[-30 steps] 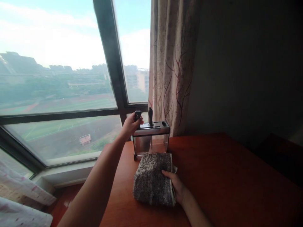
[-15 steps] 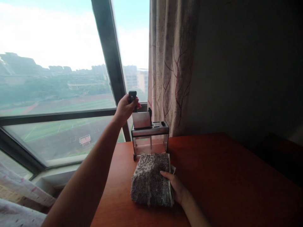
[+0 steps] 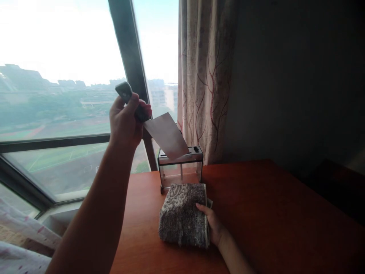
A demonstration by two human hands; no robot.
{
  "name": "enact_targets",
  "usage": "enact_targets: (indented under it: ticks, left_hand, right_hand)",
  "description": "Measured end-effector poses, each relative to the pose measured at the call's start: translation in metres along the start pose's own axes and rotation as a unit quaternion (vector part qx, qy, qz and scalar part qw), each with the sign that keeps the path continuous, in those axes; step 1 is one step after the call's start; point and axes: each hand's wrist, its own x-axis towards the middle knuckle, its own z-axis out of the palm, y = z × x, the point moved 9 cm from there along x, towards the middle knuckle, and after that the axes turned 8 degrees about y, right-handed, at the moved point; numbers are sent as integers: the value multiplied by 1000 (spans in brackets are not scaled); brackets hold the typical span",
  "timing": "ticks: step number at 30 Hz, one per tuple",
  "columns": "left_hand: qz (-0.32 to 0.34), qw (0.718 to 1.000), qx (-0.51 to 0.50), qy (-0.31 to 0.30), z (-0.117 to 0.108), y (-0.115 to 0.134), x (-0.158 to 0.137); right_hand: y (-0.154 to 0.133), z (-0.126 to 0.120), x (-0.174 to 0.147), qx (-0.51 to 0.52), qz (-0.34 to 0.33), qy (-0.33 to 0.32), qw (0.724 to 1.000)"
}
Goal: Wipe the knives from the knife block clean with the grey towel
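Observation:
My left hand (image 3: 128, 120) is wrapped round the black handle of a cleaver (image 3: 167, 136). Its broad, pale metal blade slants down to the right, in front of the top of a knife block (image 3: 162, 160); whether the blade touches the block, I cannot tell. The block has see-through sides, a dark frame and slots in its top. Low in the view, my right hand (image 3: 212, 220) grips the right edge of a folded grey, shaggy towel (image 3: 184, 215), thumb on top and the other fingers hidden behind it. The towel is in front of the block.
A reddish-brown wooden table (image 3: 256, 213) reaches off to the right. Large windows with a dark frame (image 3: 128, 49) stand at the left, beside a patterned curtain (image 3: 208, 76) behind the block. More light curtain cloth (image 3: 25, 243) hangs at the lower left.
My left hand has moved up, left and closer, tilting the cleaver from upright to a slant, and more of the blade shows. My right hand and the towel have barely shifted.

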Motion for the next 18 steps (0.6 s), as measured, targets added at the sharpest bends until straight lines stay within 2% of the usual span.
enact_targets:
  ticks: [3,5,8,11,13,18]
  left_hand:
    - [-114,991,-47,43,-17,-26,-25]
    - [-217,968,-93,86,-28,-53,-50]
    - [-358,908,-152,156,-45,-95,-101]
    - [-455,843,-176,228,-65,-133,-158]
    - [-489,802,-193,284,-81,-152,-191]
    - [-493,781,-181,339,-116,-173,-237]
  right_hand:
    - [-7,5,-5,22,-12,-13,1000]
    - [-13,7,-9,32,-28,-24,999]
    - [-19,6,-14,33,-52,-27,998]
    - [-23,0,-17,33,-72,-15,997]
    - [-24,-3,-18,34,-83,-15,996]
    - [-25,-3,-19,51,-82,-8,995]
